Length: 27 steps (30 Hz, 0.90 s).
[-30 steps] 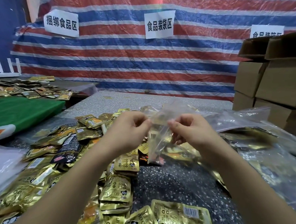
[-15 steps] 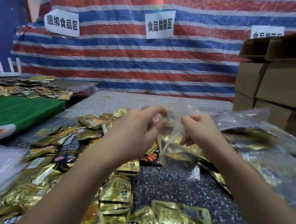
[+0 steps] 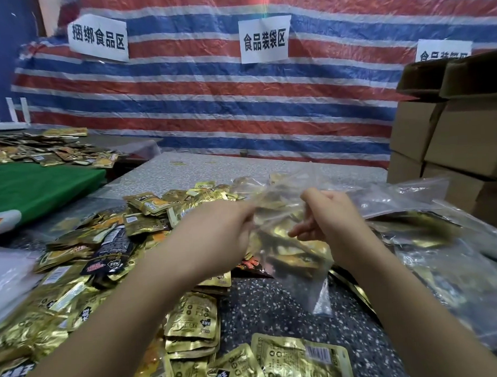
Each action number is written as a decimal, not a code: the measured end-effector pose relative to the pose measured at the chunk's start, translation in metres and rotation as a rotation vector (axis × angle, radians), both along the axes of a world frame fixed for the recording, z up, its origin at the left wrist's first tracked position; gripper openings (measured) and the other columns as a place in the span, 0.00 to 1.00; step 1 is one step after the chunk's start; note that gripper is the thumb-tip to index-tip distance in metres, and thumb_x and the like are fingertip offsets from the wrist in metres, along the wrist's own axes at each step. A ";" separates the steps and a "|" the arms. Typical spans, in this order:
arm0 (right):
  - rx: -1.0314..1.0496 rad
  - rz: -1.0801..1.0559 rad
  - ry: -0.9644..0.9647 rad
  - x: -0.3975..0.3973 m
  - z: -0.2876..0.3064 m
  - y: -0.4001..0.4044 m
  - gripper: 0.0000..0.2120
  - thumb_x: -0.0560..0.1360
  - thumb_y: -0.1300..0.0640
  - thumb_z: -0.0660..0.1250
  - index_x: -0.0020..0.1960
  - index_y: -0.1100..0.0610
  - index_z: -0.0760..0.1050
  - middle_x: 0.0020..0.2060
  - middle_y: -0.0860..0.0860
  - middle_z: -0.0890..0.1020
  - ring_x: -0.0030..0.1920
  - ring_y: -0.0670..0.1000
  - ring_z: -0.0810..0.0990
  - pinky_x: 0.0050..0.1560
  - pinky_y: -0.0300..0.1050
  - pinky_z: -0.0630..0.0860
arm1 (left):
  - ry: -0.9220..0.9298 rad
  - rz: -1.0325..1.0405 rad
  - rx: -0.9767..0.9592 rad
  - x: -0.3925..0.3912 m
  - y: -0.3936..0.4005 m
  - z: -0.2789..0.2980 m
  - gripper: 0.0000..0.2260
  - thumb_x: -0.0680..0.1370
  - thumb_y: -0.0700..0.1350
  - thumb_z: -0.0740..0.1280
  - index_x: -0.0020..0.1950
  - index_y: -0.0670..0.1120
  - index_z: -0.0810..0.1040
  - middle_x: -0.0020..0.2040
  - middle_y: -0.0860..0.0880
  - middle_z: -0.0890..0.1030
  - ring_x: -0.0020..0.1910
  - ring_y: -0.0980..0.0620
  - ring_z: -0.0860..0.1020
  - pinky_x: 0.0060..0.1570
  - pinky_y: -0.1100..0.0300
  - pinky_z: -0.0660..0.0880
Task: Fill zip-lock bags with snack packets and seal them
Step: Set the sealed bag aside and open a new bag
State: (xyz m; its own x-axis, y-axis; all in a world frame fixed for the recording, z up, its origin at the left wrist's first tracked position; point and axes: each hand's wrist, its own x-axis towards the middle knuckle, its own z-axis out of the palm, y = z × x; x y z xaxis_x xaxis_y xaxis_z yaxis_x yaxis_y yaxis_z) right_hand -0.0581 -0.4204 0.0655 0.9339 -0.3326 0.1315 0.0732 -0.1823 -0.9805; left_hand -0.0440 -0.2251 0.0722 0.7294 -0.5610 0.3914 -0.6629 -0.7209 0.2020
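A clear zip-lock bag [image 3: 294, 252] with gold snack packets inside hangs above the speckled table between my hands. My left hand [image 3: 223, 233] pinches the bag's top edge on the left. My right hand [image 3: 326, 216] pinches the same top edge on the right, thumb and fingers curled. A heap of loose gold and black snack packets [image 3: 82, 272] covers the table to the left and in front of me.
Filled clear bags [image 3: 434, 236] lie piled at the right. Stacked cardboard boxes [image 3: 463, 136] stand behind them. A green-topped table [image 3: 31, 194] with more packets is at the left. A striped tarp with paper signs hangs behind.
My left hand had opened and let go of the bag's top, then came back to pinch it. The bag swung slightly right and lower.
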 end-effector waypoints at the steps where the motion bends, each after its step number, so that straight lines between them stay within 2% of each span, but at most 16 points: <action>1: 0.043 0.024 -0.009 0.000 0.001 0.000 0.16 0.81 0.53 0.61 0.37 0.59 0.70 0.24 0.52 0.76 0.29 0.54 0.83 0.28 0.42 0.76 | -0.004 0.046 -0.036 0.005 0.003 0.001 0.12 0.82 0.45 0.60 0.40 0.57 0.68 0.39 0.58 0.77 0.35 0.62 0.73 0.33 0.63 0.71; 3: 0.131 0.051 -0.048 -0.001 0.004 -0.003 0.20 0.82 0.46 0.59 0.38 0.58 0.71 0.23 0.51 0.77 0.30 0.54 0.82 0.30 0.43 0.76 | -0.028 0.155 -0.099 0.015 0.012 0.005 0.09 0.81 0.42 0.60 0.44 0.54 0.71 0.43 0.55 0.78 0.40 0.56 0.75 0.41 0.55 0.77; 5: 0.177 0.029 -0.091 -0.002 0.006 -0.008 0.22 0.82 0.44 0.57 0.38 0.57 0.71 0.23 0.50 0.76 0.29 0.53 0.81 0.30 0.44 0.76 | -0.032 0.218 -0.175 0.023 0.024 0.010 0.07 0.81 0.40 0.59 0.49 0.50 0.73 0.47 0.54 0.77 0.45 0.52 0.76 0.47 0.51 0.77; 7: 0.160 -0.036 -0.110 -0.001 0.006 -0.014 0.20 0.83 0.46 0.57 0.38 0.57 0.71 0.22 0.50 0.76 0.28 0.51 0.80 0.31 0.44 0.75 | -0.027 0.220 -0.212 0.030 0.037 0.017 0.07 0.82 0.41 0.57 0.49 0.49 0.73 0.47 0.52 0.77 0.45 0.51 0.76 0.47 0.49 0.76; 9: 0.084 -0.108 -0.096 0.002 0.003 -0.020 0.17 0.82 0.51 0.58 0.37 0.57 0.70 0.22 0.49 0.76 0.28 0.50 0.80 0.32 0.43 0.75 | -0.032 0.186 -0.243 0.034 0.045 0.021 0.08 0.82 0.46 0.57 0.46 0.49 0.73 0.44 0.50 0.77 0.41 0.52 0.75 0.43 0.48 0.76; 12: -0.156 -0.155 0.001 0.009 -0.011 -0.027 0.15 0.81 0.58 0.57 0.37 0.60 0.72 0.26 0.52 0.79 0.35 0.52 0.80 0.33 0.43 0.73 | -0.071 0.106 -0.317 0.035 0.046 0.020 0.13 0.83 0.50 0.58 0.42 0.47 0.73 0.38 0.48 0.77 0.35 0.50 0.74 0.38 0.48 0.75; 15: -0.546 -0.166 0.117 0.017 -0.031 -0.034 0.14 0.81 0.57 0.59 0.43 0.61 0.78 0.38 0.57 0.83 0.38 0.53 0.78 0.39 0.48 0.73 | -0.120 0.040 -0.350 0.035 0.043 0.017 0.17 0.82 0.53 0.58 0.40 0.44 0.74 0.36 0.46 0.76 0.34 0.50 0.73 0.36 0.51 0.72; 17: -0.809 -0.159 0.153 0.022 -0.042 -0.037 0.10 0.81 0.56 0.60 0.48 0.58 0.79 0.43 0.53 0.83 0.40 0.52 0.79 0.41 0.48 0.74 | -0.149 0.001 -0.378 0.037 0.044 0.016 0.18 0.82 0.54 0.57 0.38 0.44 0.74 0.34 0.47 0.75 0.32 0.51 0.72 0.32 0.55 0.69; 19: -0.982 -0.135 0.172 0.027 -0.052 -0.037 0.08 0.81 0.56 0.61 0.53 0.56 0.78 0.48 0.50 0.82 0.45 0.51 0.79 0.44 0.47 0.75 | -0.171 -0.031 -0.414 0.038 0.045 0.015 0.20 0.82 0.54 0.58 0.36 0.43 0.72 0.32 0.47 0.73 0.30 0.51 0.70 0.31 0.55 0.66; 22: -1.186 -0.032 0.210 0.040 -0.065 -0.032 0.07 0.80 0.53 0.63 0.51 0.56 0.75 0.49 0.51 0.78 0.48 0.54 0.77 0.49 0.50 0.76 | -0.211 -0.049 -0.429 0.039 0.045 0.014 0.21 0.82 0.53 0.58 0.33 0.42 0.70 0.29 0.47 0.72 0.28 0.54 0.68 0.31 0.58 0.64; 24: -1.273 0.002 0.261 0.050 -0.070 -0.028 0.12 0.79 0.49 0.63 0.59 0.54 0.74 0.54 0.53 0.77 0.52 0.55 0.77 0.52 0.51 0.77 | -0.223 -0.055 -0.423 0.039 0.043 0.014 0.22 0.82 0.53 0.58 0.33 0.42 0.70 0.29 0.47 0.71 0.27 0.55 0.66 0.29 0.62 0.61; 27: -1.430 -0.069 0.360 0.067 -0.071 -0.025 0.23 0.78 0.42 0.62 0.68 0.52 0.70 0.60 0.53 0.77 0.58 0.55 0.75 0.57 0.51 0.76 | -0.228 -0.066 -0.427 0.039 0.042 0.013 0.22 0.83 0.52 0.58 0.32 0.42 0.70 0.28 0.47 0.71 0.27 0.53 0.67 0.28 0.61 0.60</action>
